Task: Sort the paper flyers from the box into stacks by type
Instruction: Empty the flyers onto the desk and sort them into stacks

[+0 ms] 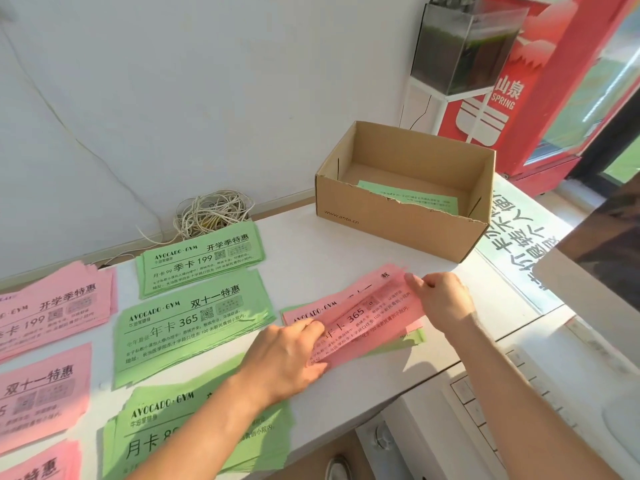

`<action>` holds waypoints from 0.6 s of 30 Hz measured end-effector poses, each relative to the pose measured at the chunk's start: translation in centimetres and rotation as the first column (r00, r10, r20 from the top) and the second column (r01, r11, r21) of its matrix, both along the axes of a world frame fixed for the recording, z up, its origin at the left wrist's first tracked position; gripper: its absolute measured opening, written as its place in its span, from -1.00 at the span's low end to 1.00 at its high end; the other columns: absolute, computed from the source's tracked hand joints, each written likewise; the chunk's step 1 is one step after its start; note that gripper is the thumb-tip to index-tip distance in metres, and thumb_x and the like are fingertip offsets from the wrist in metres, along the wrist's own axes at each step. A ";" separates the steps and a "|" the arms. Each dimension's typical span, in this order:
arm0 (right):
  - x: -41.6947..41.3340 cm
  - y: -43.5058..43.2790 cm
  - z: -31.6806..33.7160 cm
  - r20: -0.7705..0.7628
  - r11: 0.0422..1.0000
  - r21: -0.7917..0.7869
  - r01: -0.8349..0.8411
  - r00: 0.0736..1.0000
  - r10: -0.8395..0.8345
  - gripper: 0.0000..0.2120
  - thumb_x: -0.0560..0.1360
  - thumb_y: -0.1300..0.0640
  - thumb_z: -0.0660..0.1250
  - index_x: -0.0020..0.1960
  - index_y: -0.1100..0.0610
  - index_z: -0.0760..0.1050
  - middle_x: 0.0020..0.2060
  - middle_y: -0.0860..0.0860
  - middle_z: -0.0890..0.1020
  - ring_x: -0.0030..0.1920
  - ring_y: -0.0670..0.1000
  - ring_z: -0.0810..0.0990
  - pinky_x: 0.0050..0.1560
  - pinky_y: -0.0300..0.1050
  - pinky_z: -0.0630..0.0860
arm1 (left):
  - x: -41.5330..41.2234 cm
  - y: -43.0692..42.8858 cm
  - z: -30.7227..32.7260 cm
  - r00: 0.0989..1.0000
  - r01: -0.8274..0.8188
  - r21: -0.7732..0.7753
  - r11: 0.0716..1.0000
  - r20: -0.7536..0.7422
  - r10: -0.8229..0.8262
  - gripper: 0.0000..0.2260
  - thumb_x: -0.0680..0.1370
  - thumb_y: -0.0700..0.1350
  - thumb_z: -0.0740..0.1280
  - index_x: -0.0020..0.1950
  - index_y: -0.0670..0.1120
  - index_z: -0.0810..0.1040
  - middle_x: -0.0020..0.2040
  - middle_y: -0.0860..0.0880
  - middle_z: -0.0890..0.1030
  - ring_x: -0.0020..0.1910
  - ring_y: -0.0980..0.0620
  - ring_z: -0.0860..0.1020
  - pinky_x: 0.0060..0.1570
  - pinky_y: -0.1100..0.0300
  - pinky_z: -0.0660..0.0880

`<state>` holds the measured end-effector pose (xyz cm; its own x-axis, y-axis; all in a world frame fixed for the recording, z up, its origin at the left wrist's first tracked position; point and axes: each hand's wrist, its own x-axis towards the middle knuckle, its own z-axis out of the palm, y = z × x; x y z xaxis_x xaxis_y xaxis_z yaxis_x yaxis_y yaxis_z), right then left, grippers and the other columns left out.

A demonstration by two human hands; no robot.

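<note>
Both hands hold one pink flyer [367,320], lifted and bowed over a small mixed pile of pink and green flyers [414,337]. My left hand [294,355] pinches its near left end and my right hand [443,299] pinches its far right end. The cardboard box [398,223] stands behind, with a green flyer [415,197] lying inside. Sorted stacks lie to the left: three green stacks [201,261] [187,323] [166,434] and pink stacks [52,306] [38,393] [41,465].
A tangle of pale cord [211,213] lies against the wall behind the green stacks. A keyboard [533,393] and a monitor edge [595,258] sit at the right. A red cooler [540,98] and a glass tank [464,46] stand beyond the box.
</note>
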<state>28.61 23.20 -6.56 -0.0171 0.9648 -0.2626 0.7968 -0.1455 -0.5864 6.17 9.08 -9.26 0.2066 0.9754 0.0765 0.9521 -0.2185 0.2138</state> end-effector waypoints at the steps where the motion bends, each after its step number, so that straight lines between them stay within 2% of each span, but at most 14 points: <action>1: -0.1 0.1 0.0 -0.020 1.000 -0.006 0.009 1.000 -0.009 -0.49 0.57 -0.15 0.18 -0.36 0.22 0.46 -0.39 0.07 0.48 -0.33 0.11 0.42 -0.31 -0.10 0.32 | 0.1 0.1 0.2 0.999 -0.018 0.008 1.000 0.042 0.018 -0.70 0.42 0.15 0.31 0.06 0.02 0.49 -0.07 0.07 0.63 -0.18 -0.05 0.61 -0.24 0.16 0.51; 3: 0.0 0.1 0.0 -0.107 0.999 -0.033 0.019 0.994 -0.023 -0.38 0.59 -0.19 0.06 -0.27 0.29 0.55 -0.33 0.09 0.56 -0.28 0.12 0.50 -0.21 -0.10 0.40 | -0.1 0.4 0.3 0.987 -0.098 0.050 0.994 0.134 0.091 -0.81 0.50 0.02 0.20 0.04 0.01 0.50 -0.16 0.01 0.65 -0.23 -0.11 0.61 -0.29 0.13 0.48; 5: 0.3 0.2 -0.1 -0.209 0.997 -0.067 0.026 0.977 -0.039 -0.40 0.60 -0.18 0.02 -0.14 0.27 0.60 -0.23 0.09 0.63 -0.18 0.11 0.58 -0.09 -0.08 0.47 | -0.6 0.7 0.3 0.947 -0.216 0.006 0.976 0.245 0.208 -0.86 0.59 -0.09 0.15 0.12 -0.01 0.43 -0.30 -0.04 0.62 -0.34 -0.13 0.58 -0.38 0.12 0.40; 6: 0.5 0.1 -0.1 -0.242 0.996 -0.084 0.019 0.969 -0.039 -0.51 0.61 -0.12 0.10 -0.09 0.24 0.60 -0.22 0.09 0.64 -0.18 0.11 0.59 -0.07 -0.07 0.49 | -0.9 0.8 0.3 0.922 -0.244 -0.026 0.969 0.303 0.240 -0.81 0.61 -0.12 0.14 0.22 0.02 0.35 -0.38 -0.02 0.56 -0.43 -0.06 0.54 -0.42 0.14 0.37; 8: 0.9 -0.2 -0.1 -0.262 0.995 -0.103 -0.004 0.965 -0.023 -0.83 0.57 0.11 0.27 0.02 0.19 0.56 -0.24 0.08 0.66 -0.24 0.07 0.63 -0.12 -0.08 0.55 | -1.1 0.9 0.5 0.908 -0.251 -0.040 0.967 0.337 0.250 -0.53 0.61 -0.22 0.13 0.41 0.19 0.11 -0.47 0.04 0.43 -0.55 0.13 0.39 -0.52 0.30 0.27; 9: 1.0 -0.4 0.0 -0.264 0.993 -0.121 -0.013 0.964 -0.019 -0.88 0.53 0.21 0.31 0.06 0.15 0.53 -0.26 0.07 0.67 -0.28 0.04 0.64 -0.18 -0.12 0.55 | -1.2 0.8 0.8 0.921 -0.227 -0.047 0.973 0.315 0.230 -0.39 0.59 -0.27 0.13 0.45 0.27 0.00 -0.44 0.01 0.45 -0.55 0.16 0.36 -0.54 0.34 0.27; 10: 1.1 -0.5 -0.1 -0.269 0.990 -0.141 -0.016 0.963 -0.023 -0.81 0.50 0.28 0.32 0.09 0.11 0.51 -0.27 0.05 0.67 -0.30 0.01 0.64 -0.25 -0.15 0.51 | -1.3 0.7 0.6 0.931 -0.192 -0.048 0.980 0.308 0.197 -0.31 0.57 -0.31 0.13 0.46 0.33 -0.04 -0.36 -0.07 0.52 -0.52 0.13 0.40 -0.52 0.36 0.33; 12: 1.2 -0.6 0.0 -0.351 0.985 -0.170 0.000 0.935 -0.061 -0.75 0.48 0.31 0.33 0.12 0.11 0.49 -0.30 0.06 0.66 -0.35 -0.03 0.61 -0.37 -0.20 0.45 | -1.2 0.6 0.6 0.948 -0.119 -0.044 0.992 0.290 0.127 -0.37 0.57 -0.23 0.13 0.43 0.39 0.07 -0.06 -0.13 0.62 -0.32 0.00 0.56 -0.28 0.19 0.53; 14: 1.1 -0.5 0.3 -0.538 0.967 -0.250 0.049 0.823 -0.181 -0.73 0.48 0.34 0.35 0.15 0.16 0.50 -0.35 0.11 0.64 -0.41 -0.03 0.55 -0.45 -0.27 0.38 | -0.8 0.6 1.1 0.972 -0.038 -0.031 0.999 0.233 0.044 -0.62 0.58 0.07 0.13 0.39 0.32 0.23 0.10 0.01 0.62 -0.11 -0.04 0.61 -0.12 0.14 0.54; 16: 0.7 -0.4 0.8 -0.728 0.929 -0.365 0.063 0.603 -0.327 -0.72 0.48 0.38 0.34 0.17 0.21 0.49 -0.38 0.14 0.60 -0.41 -0.01 0.50 -0.49 -0.28 0.36 | 0.0 0.6 1.5 0.991 -0.023 -0.066 0.998 0.130 0.032 -0.50 0.49 0.30 0.18 0.39 0.17 0.29 0.10 0.03 0.62 -0.07 -0.05 0.61 -0.11 0.15 0.52; 18: 0.1 -0.3 1.5 -0.804 0.902 -0.430 0.045 0.436 -0.405 -0.76 0.50 0.40 0.30 0.15 0.24 0.48 -0.35 0.16 0.61 -0.38 0.01 0.54 -0.48 -0.31 0.41 | 0.4 0.6 1.0 0.998 -0.052 -0.073 0.996 0.031 0.055 -0.48 0.49 0.21 0.26 0.38 0.08 0.21 0.07 -0.01 0.64 -0.06 -0.11 0.62 -0.10 0.12 0.53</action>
